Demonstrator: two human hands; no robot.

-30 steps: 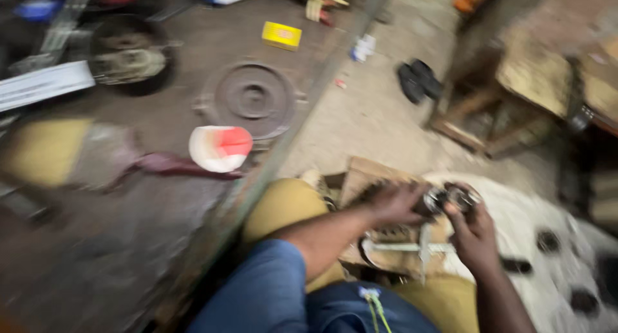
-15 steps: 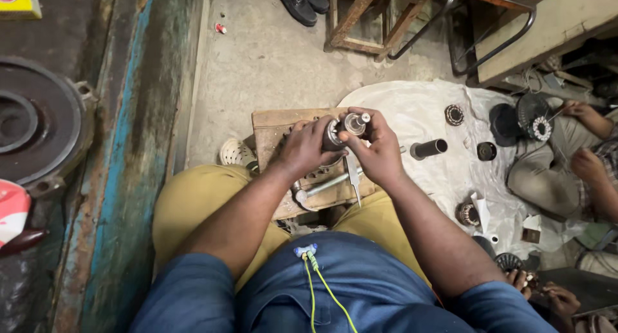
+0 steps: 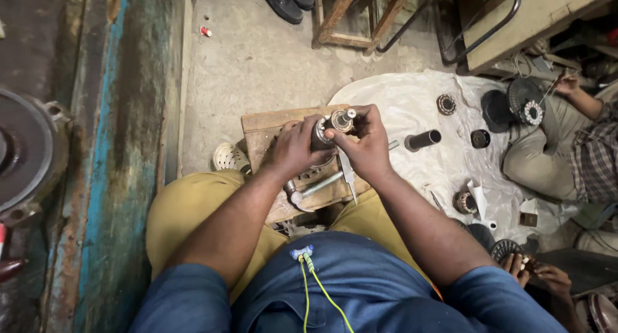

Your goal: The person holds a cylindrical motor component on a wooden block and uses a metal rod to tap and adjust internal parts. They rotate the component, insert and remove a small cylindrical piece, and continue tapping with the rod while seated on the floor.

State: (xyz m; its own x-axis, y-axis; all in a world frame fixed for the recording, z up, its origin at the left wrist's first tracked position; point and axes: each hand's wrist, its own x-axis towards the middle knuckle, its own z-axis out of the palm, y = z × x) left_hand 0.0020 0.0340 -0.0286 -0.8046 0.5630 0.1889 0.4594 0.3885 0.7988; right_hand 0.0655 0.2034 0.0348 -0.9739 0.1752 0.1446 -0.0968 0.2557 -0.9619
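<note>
Presently, both forearms reach forward from the lap and meet over the wooden block (image 3: 270, 124), which sits on the floor between the knees. The left hand (image 3: 293, 149) is curled from the left around a small round metal motor part (image 3: 335, 124), fingers wrapped on its body. The right hand (image 3: 367, 143) closes on the same part from the right, thumb and fingertips pinched at its top end. The part is held just above the far edge of the block. A metal rod (image 3: 318, 185) and a thin blade-like tool (image 3: 349, 175) lie on the block's near half, under the wrists. On the white cloth (image 3: 399, 101) beside the block's right edge lies a dark cylinder (image 3: 423, 140). Another person's hands work at the cloth's far right corner.
</note>
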